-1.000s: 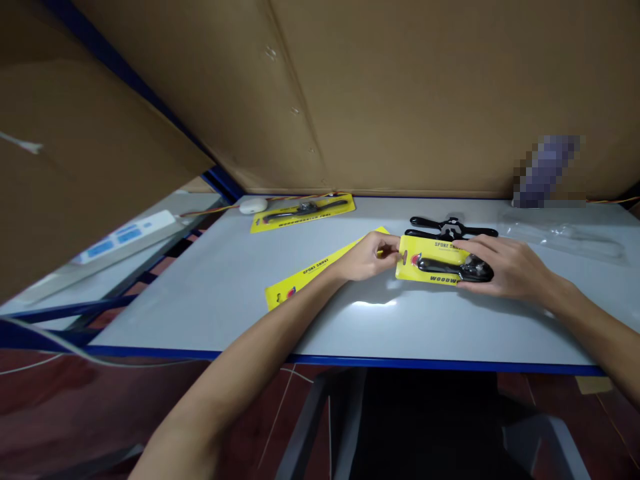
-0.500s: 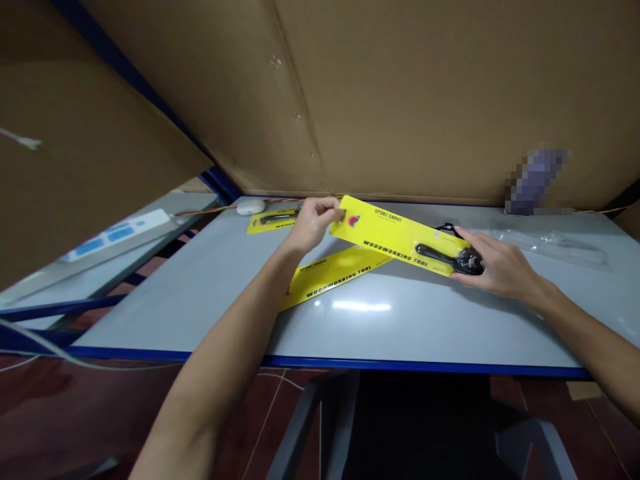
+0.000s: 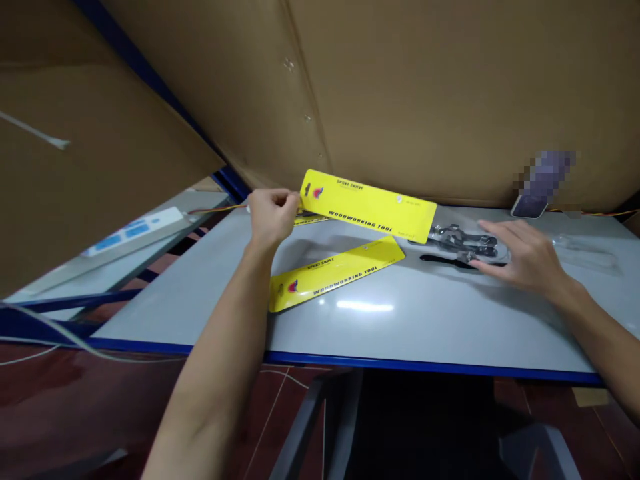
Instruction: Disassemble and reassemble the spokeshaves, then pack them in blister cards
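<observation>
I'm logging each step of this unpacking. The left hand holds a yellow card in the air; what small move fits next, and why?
Probably lay the lifted yellow card down on the other yellow card flat on the table. The left hand pinches it by one end, clear of the table and with nothing on it, while the right hand rests on the black tool in clear plastic. A stack would keep the cards together.

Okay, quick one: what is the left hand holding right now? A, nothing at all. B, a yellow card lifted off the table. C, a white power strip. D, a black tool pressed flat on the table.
B: the left hand pinches one end of the long yellow card, which hangs in the air above the table, while a second yellow card lies flat below it.
</observation>
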Motion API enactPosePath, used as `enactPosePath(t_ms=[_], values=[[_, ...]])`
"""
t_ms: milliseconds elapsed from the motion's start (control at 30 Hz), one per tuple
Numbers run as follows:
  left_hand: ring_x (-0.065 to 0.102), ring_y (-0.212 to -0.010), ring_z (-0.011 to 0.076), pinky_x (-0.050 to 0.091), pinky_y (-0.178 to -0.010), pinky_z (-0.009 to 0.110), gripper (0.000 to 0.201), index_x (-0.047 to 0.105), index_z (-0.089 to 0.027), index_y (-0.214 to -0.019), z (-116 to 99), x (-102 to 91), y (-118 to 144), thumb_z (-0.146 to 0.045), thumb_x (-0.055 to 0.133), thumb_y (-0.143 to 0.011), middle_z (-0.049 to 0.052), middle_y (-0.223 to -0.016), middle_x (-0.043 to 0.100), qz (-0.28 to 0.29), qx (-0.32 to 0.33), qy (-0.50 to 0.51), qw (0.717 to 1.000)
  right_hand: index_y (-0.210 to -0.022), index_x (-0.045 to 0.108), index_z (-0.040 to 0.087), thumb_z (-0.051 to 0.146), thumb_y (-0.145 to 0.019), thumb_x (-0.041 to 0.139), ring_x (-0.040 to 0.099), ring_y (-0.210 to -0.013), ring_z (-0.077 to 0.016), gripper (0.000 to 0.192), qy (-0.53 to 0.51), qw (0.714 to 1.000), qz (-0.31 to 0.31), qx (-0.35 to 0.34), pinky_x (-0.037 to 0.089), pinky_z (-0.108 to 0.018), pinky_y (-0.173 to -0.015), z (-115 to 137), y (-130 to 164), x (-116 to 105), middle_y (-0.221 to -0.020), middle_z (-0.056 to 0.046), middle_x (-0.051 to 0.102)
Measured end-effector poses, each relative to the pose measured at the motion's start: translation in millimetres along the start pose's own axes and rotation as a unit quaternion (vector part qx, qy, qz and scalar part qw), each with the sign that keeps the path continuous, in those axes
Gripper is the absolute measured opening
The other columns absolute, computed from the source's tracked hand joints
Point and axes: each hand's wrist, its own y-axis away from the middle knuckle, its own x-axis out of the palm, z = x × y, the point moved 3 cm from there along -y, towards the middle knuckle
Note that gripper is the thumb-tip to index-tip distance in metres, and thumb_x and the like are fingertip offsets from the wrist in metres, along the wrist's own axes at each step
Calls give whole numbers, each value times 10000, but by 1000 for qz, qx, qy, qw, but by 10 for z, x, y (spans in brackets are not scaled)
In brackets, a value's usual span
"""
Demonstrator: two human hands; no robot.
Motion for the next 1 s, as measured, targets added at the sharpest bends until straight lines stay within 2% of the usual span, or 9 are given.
enactPosePath(t_ms=[167,300,433,533,667,733,800,900,1000], values=[[306,-562,124,221,-568,302,277,423,-208,-529,-80,4,8,-272,548,-768,-51,-528,265,-34,15,-2,999,-1420,634,124,594,-978,589,634,-1022,-339,647,32,999,-17,-12,511,-480,-985,-246,-5,-133,-1237,-164,769],[367,-564,136,277,-561,291,219,513,-203,-582,-88,104,22,-317,552,-765,-39,-539,377,17,16,13,1000,-1475,584,162,565,-974,577,615,-1106,-345,643,39,999,8,8,480,-488,-1026,-337,5,-150,-1317,-158,734],[358,-520,134,262,-521,283,232,530,-209,-612,-129,276,100,-381,531,-768,-36,-531,398,102,12,12,995,-1496,559,155,459,-966,511,582,-1208,-408,613,167,975,19,148,462,-521,-974,-540,28,-219,-1389,-200,672],[414,-521,145,302,-548,283,257,611,-190,-688,-257,384,194,-401,511,-792,-27,-524,451,150,57,-42,986,-1440,603,132,403,-995,401,611,-1196,-423,559,231,935,101,248,472,-519,-922,-798,89,-210,-1350,-235,686],[540,-546,184,420,-631,306,359,731,-153,-899,-513,536,373,-433,513,-850,4,-573,584,240,172,-112,949,-1479,574,134,395,-1015,368,640,-1222,-422,571,208,889,213,347,514,-507,-878,-1111,197,-77,-1396,-242,675],[640,-669,226,491,-704,338,418,746,-144,-1031,-631,620,486,-438,477,-907,62,-747,697,280,232,-124,923,-1507,555,145,370,-1019,369,637,-1255,-420,568,191,884,227,362,528,-499,-879,-1185,226,-17,-1439,-235,653],[701,-948,289,542,-868,403,482,725,-143,-1192,-714,703,601,-453,432,-969,140,-1061,745,301,291,-130,899,-1509,558,149,308,-1012,375,639,-1273,-410,554,188,889,219,356,529,-488,-903,-1208,233,13,-1447,-227,650],[528,-1400,373,436,-1151,528,606,573,-165,-1486,-717,828,729,-525,406,-1028,196,-1522,551,333,319,-152,874,-1487,588,147,229,-993,384,662,-1249,-390,540,188,895,211,344,524,-469,-926,-1194,230,29,-1422,-224,669],[284,-1587,410,296,-1253,589,722,369,-206,-1646,-599,931,780,-611,383,-1049,181,-1718,303,377,269,-187,866,-1472,615,154,229,-1004,369,649,-1260,-400,533,182,896,217,341,522,-469,-904,-1180,224,50,-1417,-215,678]])
